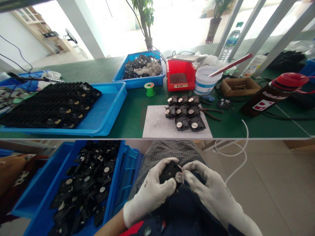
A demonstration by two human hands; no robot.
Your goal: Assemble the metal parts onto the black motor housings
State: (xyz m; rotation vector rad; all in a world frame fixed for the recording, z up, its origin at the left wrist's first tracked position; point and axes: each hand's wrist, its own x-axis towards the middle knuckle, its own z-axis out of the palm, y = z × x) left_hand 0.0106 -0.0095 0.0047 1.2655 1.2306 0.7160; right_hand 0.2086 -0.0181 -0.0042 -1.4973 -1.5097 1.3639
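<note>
White-gloved, the left hand (154, 187) is clasping a black module (167, 173) above the lap (172, 150); the right hand (209, 184) is fingering its right edge, whether pinching anything I cannot tell. The next move is probably calling for steady support.

With the view's middle as hub, a leafy plant (147, 14) stands at 12 o'clock and a potted palm (214, 24) at 1, both beyond the green tabletop (133, 114). A clear bottle (231, 41) is between 1 and 2, near pale rails (268, 29) at 2. A red-lidded flask (257, 101) sits at 3, tiled floor (275, 196) shows at 4, a cabinet (39, 25) at 10.
</note>
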